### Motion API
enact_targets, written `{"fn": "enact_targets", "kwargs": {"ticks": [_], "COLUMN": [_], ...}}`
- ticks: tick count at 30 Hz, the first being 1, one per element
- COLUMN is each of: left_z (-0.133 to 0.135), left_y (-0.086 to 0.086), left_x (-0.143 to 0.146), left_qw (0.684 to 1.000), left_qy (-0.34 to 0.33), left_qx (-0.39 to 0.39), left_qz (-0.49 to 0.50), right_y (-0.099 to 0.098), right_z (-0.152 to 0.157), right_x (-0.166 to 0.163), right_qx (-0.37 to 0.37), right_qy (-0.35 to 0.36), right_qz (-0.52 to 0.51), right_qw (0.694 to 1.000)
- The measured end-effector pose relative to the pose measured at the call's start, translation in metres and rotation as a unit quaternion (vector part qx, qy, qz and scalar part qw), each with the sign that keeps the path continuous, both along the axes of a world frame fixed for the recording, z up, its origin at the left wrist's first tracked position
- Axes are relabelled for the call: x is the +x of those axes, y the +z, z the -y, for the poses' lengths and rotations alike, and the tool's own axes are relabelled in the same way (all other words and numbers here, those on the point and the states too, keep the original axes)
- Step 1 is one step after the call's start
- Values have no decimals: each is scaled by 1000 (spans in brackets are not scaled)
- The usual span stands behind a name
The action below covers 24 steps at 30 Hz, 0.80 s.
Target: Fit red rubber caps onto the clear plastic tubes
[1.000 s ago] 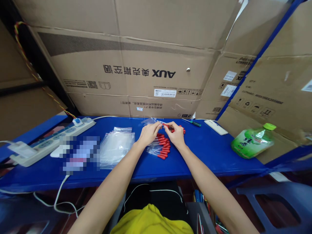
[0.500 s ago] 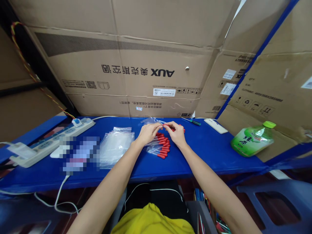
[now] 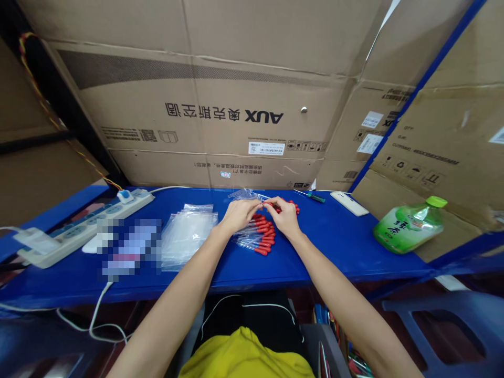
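Observation:
Several droppers with red bulbs and clear thin tubes lie fanned out on the blue table, their bulbs toward the right. Above this fan, my left hand is closed, with thumb and fingertips pinched together near a red bulb. My right hand meets it from the other side, its fingertips also pinched at the red bulb. What each fingertip grips is too small and partly covered to make out fully. More clear tubes and red bulbs show behind the hands. Left of my left hand lies a stack of clear plastic bags.
A power strip and a blurred-out phone with a cable are on the left. A green-handled screwdriver, a white phone-like slab and a green tea bottle lie on the right. Cardboard walls the back.
The camera view has shifted very slightly. Both hands keep nearly the same pose at the red bulb, and the fan of droppers stays in place.

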<state>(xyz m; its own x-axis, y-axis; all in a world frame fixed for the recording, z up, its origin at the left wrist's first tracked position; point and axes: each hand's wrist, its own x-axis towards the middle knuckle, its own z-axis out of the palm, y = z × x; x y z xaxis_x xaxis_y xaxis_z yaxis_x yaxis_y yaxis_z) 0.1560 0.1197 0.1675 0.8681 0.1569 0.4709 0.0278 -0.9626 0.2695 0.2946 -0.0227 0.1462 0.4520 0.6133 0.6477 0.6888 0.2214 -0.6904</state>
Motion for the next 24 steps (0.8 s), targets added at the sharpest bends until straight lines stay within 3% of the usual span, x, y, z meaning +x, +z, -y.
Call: {"fn": "enact_targets", "kwargs": {"ticks": [6,12,24], "left_z": [-3,-8,-19], "left_y": [-3,1,-5], "left_x": [0,-2,5], "left_qw": [1000,1000,987], "left_qy": [0,-2,-108], "left_qx": [9,-13,-94], "left_qz": [10,28,76], "right_y": [-1,-2,3], "right_z": [-1,-3,-2], "right_x": [4,13,14], "right_qx": [-4,-20,-3], "right_qy": [18,59,81], "right_qz": [-4,-103,-207], "right_qw": [1000,993,975]}}
